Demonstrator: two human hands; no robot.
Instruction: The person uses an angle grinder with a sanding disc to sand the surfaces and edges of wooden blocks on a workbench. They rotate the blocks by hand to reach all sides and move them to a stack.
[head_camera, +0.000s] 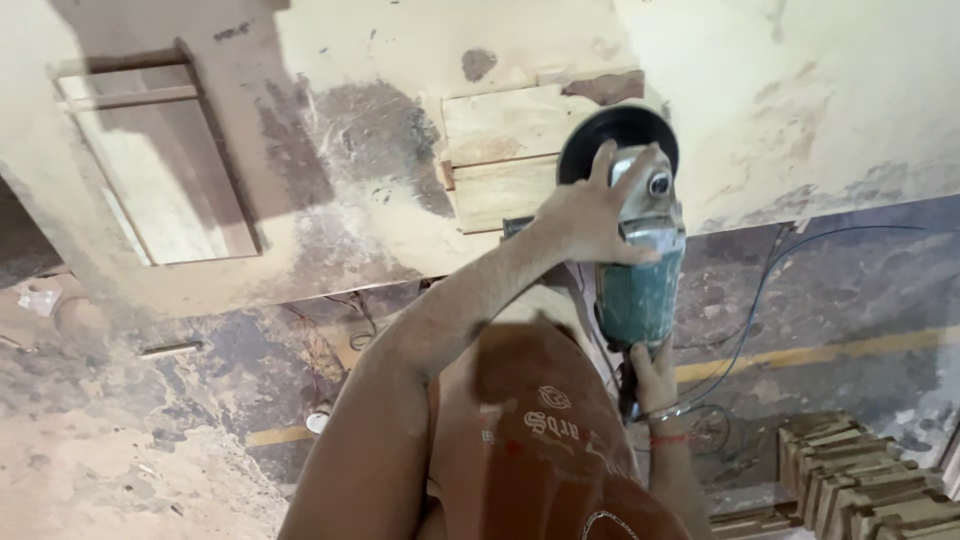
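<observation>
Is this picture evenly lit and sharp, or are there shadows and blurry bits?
In the head view the lighting is uneven: a dark shadow crosses the dusty worktable at upper left, while its right side is washed out. The left hand on the green angle grinder looks fairly sharp; the right hand and wood pieces look softer.

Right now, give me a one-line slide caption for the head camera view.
Left hand steadies the head of a green angle grinder on a wooden block atop a dusty workbench; right hand grips its rear.
</observation>
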